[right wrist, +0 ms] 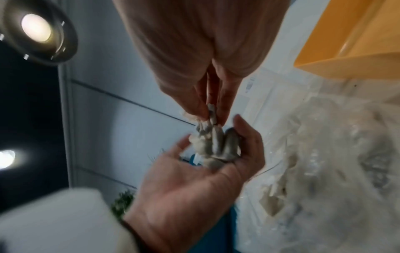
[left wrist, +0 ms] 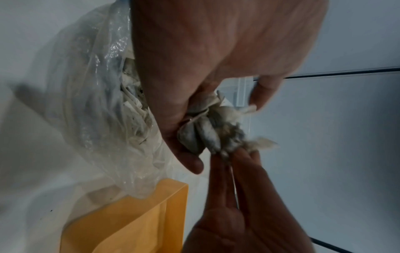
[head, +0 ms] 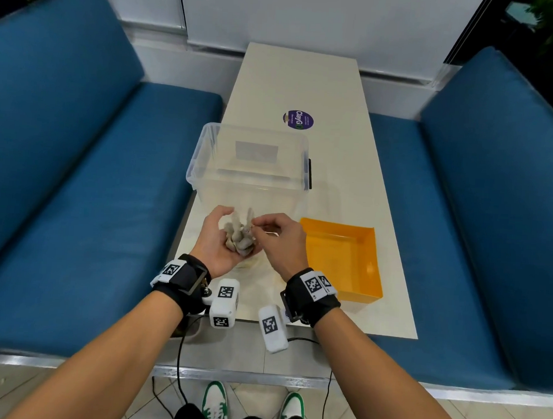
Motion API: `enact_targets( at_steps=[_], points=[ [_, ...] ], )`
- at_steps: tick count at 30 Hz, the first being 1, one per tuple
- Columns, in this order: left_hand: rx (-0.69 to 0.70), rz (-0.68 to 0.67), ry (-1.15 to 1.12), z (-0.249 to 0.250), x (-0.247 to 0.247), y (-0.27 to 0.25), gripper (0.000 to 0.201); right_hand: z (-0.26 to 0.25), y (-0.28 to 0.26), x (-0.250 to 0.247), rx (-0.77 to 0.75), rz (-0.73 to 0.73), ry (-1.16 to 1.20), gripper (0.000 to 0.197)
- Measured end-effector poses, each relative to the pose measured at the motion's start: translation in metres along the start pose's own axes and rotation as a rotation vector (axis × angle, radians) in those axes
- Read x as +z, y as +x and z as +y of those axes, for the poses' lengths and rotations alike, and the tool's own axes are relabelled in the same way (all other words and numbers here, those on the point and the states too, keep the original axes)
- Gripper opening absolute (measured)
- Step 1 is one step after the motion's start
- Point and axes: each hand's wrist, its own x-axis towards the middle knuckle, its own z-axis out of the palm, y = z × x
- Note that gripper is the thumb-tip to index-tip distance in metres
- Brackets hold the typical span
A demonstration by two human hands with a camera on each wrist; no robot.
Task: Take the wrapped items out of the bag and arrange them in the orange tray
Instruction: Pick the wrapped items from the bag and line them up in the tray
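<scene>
My left hand (head: pixel 224 229) is turned palm up over the table's near end and cups a cluster of small grey-white wrapped items (head: pixel 239 237), fingers curled round them. My right hand (head: pixel 255 225) pinches the twisted paper end of one wrapped item (right wrist: pixel 211 111) at the top of the cluster. A crumpled clear plastic bag (left wrist: pixel 97 106) lies on the table just beneath the hands, with more wrapped items showing through it. The orange tray (head: pixel 367 246) sits to the right of my right hand, and I see nothing inside it.
A clear plastic storage bin (head: pixel 204 160) stands just beyond the hands. The cream table (head: pixel 295 79) carries a purple round sticker (head: pixel 299 119). Blue benches (head: pixel 78 167) flank it on both sides. Cables hang below the wrists.
</scene>
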Motion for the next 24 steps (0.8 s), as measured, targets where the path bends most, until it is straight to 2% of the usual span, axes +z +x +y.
enact_targets(
  at_steps=[1, 4, 7, 9, 13, 17, 21, 24],
  points=[
    [0.005, -0.015, 0.032, -0.001, 0.002, 0.0, 0.038, 0.003, -0.002, 0.002, -0.008, -0.011, -0.032, 0.014],
    [0.06, -0.031, 0.164, -0.006, 0.002, 0.006, 0.036, 0.008, -0.002, 0.003, -0.039, -0.03, -0.153, 0.008],
    [0.121, 0.021, 0.194, -0.011, -0.002, 0.008, 0.043, 0.006, 0.0, -0.003, -0.092, -0.053, -0.271, 0.008],
    [0.165, 0.063, 0.212, -0.011, -0.002, 0.009, 0.038, 0.002, 0.001, -0.005, -0.116, -0.056, -0.293, 0.008],
    [0.275, 0.07, 0.309, -0.01, -0.003, 0.011, 0.026, -0.008, 0.006, -0.012, -0.007, -0.057, -0.277, 0.029],
    [0.328, 0.042, 0.399, -0.014, -0.001, 0.008, 0.031, -0.013, 0.018, -0.022, 0.008, -0.087, -0.255, 0.006],
    [0.349, -0.005, 0.539, -0.017, -0.004, 0.008, 0.048, -0.017, 0.028, -0.036, -0.056, -0.06, -0.23, 0.008],
    [0.386, 0.037, 0.644, -0.021, -0.003, 0.011, 0.032, -0.019, 0.033, -0.044, -0.11, -0.123, -0.285, 0.007]
  ],
)
